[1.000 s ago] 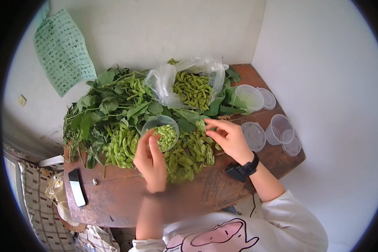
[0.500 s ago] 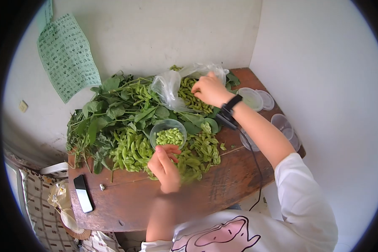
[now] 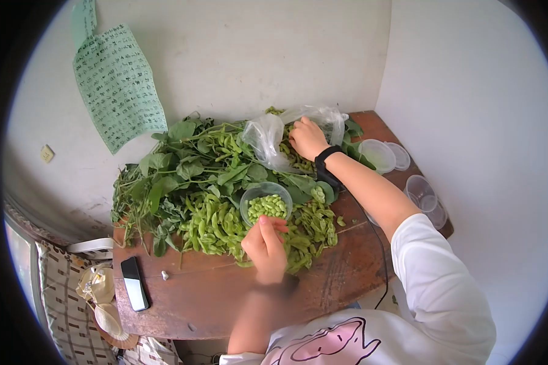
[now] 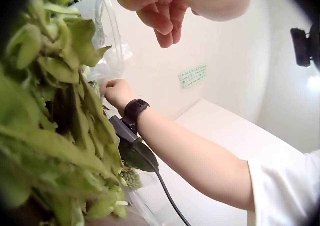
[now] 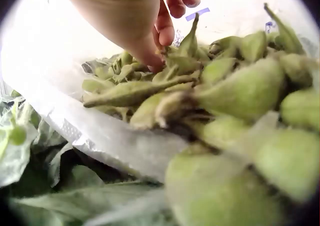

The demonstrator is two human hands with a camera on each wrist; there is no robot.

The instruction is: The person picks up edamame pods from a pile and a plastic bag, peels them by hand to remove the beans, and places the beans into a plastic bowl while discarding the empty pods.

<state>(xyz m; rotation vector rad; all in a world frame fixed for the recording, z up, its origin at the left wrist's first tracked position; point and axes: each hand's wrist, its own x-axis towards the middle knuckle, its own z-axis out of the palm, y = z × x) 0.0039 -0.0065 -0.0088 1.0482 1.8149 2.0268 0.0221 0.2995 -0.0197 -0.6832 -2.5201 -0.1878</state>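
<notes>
My left hand (image 3: 266, 249) hovers at the near edge of a clear bowl (image 3: 243, 210) of shelled green beans (image 3: 266, 207). Its fingers are loosely bent, with nothing visible between them in the left wrist view (image 4: 170, 11). Inside an open plastic bag (image 3: 264, 135), my right hand (image 3: 309, 140) is among green pods. The right wrist view shows that hand (image 5: 122, 11) with thumb and a fingertip meeting at a pod (image 5: 182, 63), partly hidden by others. Loose pods (image 3: 213, 225) lie left of the bowl, flatter ones (image 3: 319, 225) to its right.
Leafy stalks (image 3: 186, 170) cover the back left of the wooden table (image 3: 219, 298). Clear cups and lids (image 3: 377, 155) stand at the right edge. A phone (image 3: 134, 285) lies at the front left. A black cable (image 3: 380, 255) hangs from the right wrist.
My right hand has gone from the pods right of the bowl into the bag behind it. My left hand has moved slightly lower, to the bowl's near side. The head view has shifted.
</notes>
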